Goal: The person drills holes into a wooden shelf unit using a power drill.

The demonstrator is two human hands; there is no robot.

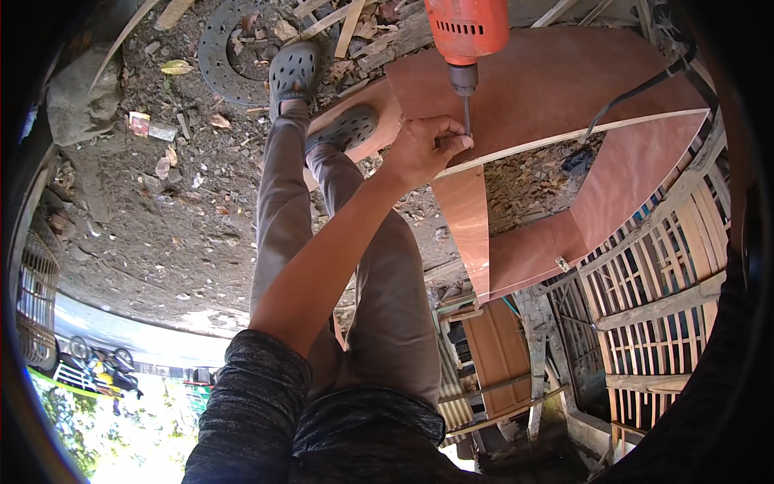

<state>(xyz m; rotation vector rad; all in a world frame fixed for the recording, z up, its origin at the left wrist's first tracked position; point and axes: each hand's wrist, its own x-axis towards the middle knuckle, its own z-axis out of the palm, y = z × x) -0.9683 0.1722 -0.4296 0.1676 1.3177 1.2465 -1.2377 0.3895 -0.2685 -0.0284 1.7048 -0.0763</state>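
Note:
My left hand (427, 151) reaches over the pale edge of a reddish-brown plywood panel (556, 77). Its thumb and forefinger are pinched together at the lower end of a thin drill bit (467, 113); whatever sits between the fingertips is too small to make out. Above it, an orange power drill (468, 32) points down with the bit in its dark chuck. The drill's handle lies outside the picture, and my right hand does not show. Below the panel edge, a curved plywood piece (629, 181) and a narrow plywood strip (468, 234) join the panel around an opening.
My feet in grey clogs (294, 73) stand at the panel's left end. A black strap (637, 97) hangs over the panel. Slatted wood (653, 306) stands at right. Stones, leaves and wood scraps cover the dirt (161, 234), with a perforated metal ring (214, 60) at the top left.

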